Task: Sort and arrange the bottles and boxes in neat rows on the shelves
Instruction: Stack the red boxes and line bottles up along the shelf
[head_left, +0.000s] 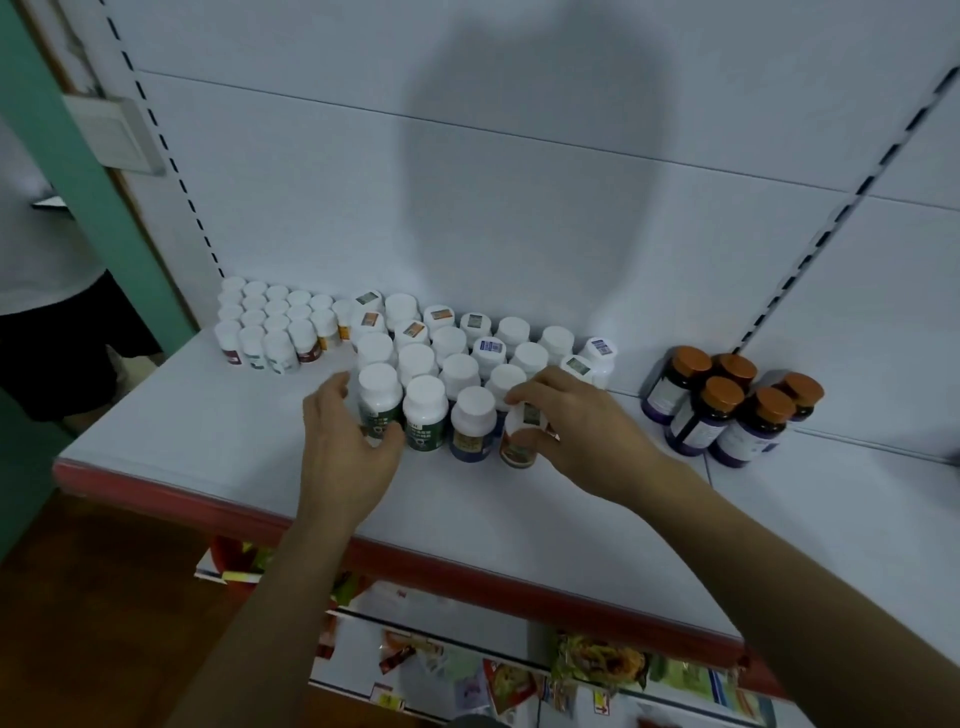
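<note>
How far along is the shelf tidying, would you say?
Done, it seems: small white bottles stand in rows at the left, bigger white-capped bottles mid-shelf. In hand: the left-hand grip holds the green-label bottle; the right-hand grip holds a tilted orange-label bottle at the front row's end. To do: the orange-capped bottles stand in a loose cluster.

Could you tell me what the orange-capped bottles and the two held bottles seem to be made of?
The orange-capped bottles look like dark glossy plastic, possibly glass, given the sheen on their shoulders; caps matte plastic. The green-labelled bottle in the left hand and the orange-labelled bottle in the right hand seem opaque white plastic, with smooth matte caps and printed, slightly shiny labels.
</note>
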